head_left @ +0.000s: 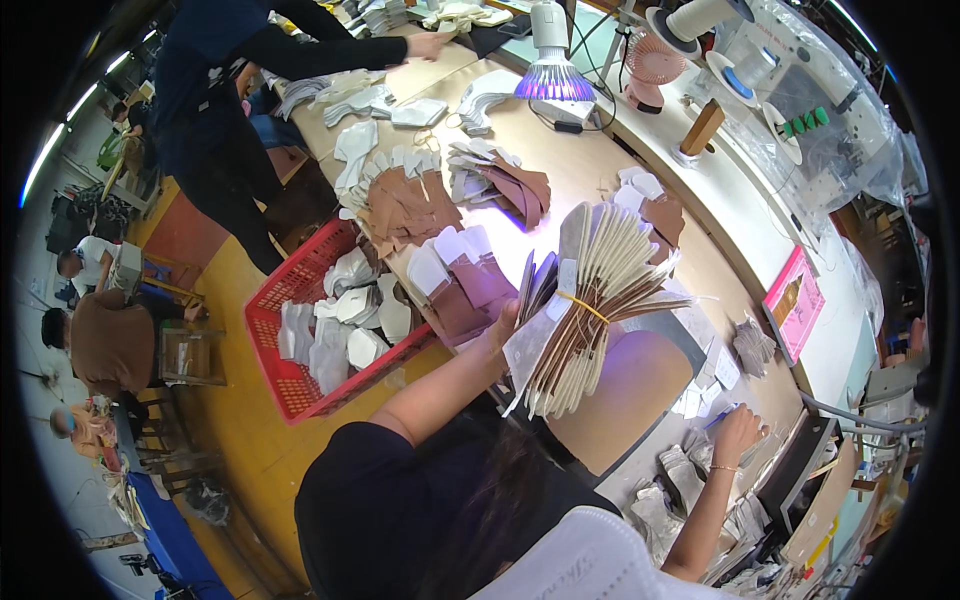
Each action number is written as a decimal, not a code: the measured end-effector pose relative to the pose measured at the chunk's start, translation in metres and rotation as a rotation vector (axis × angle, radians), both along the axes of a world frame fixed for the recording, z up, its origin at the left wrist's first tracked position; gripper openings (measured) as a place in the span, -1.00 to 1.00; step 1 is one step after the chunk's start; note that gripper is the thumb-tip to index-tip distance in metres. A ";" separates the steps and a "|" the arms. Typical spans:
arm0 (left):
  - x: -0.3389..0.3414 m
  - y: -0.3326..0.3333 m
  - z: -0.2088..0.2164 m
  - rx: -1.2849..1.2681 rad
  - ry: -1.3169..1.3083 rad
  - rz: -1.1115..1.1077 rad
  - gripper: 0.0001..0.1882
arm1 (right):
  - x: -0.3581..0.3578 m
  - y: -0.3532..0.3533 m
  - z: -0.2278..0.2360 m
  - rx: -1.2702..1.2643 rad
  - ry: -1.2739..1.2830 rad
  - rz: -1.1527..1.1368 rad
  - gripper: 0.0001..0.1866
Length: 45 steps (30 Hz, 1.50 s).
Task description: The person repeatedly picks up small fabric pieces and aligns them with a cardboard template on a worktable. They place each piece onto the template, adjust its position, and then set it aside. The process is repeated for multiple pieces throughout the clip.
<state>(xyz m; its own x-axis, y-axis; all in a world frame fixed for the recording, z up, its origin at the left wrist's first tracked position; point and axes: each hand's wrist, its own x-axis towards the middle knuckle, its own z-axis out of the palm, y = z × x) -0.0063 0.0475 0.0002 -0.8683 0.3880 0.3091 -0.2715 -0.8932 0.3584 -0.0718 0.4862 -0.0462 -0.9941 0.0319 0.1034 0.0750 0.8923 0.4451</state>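
A thick fanned bundle of cut pieces [625, 255], cream and brown, is cinched at its middle by a yellow rubber band [583, 304]. My left hand [497, 335] grips it from the left side and holds it up above the table; most of the fingers are hidden behind it. Low on the right, my right hand [738, 436] is closed over the table, and a thin blue pen-like thing [716, 417] sticks out by its fingers. White paper slips [712, 385] lie just beyond that hand. Beside it are grey-white pieces [680, 475] in a pile.
A red plastic basket [268, 340] of white pieces stands at the left. Brown stacks [405, 210] cover the table's middle, near a lit lamp [553, 65]. Thread spools [700, 25], a pink fan [655, 58] and a pink frame [795, 300] line the right. Another person [215, 90] reaches across the far end.
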 end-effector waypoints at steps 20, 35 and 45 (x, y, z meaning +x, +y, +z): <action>-0.010 0.032 -0.011 -0.004 0.003 0.027 0.26 | 0.031 -0.210 0.150 -1.510 0.099 0.610 -0.95; 0.001 0.026 -0.024 -0.098 -0.118 0.151 0.19 | 0.052 -0.231 0.138 -1.738 -0.315 0.402 -0.92; -0.002 0.030 -0.002 -0.147 -0.071 0.198 0.18 | 0.045 -0.216 0.128 -2.768 -0.683 0.587 -0.73</action>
<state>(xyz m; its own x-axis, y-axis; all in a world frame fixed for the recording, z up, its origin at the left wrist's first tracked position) -0.0083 0.0771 -0.0015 -0.9493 0.2447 0.1975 -0.1259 -0.8713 0.4744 -0.0272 0.2698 0.0822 -0.8386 -0.4981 0.2206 0.2200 -0.6802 -0.6992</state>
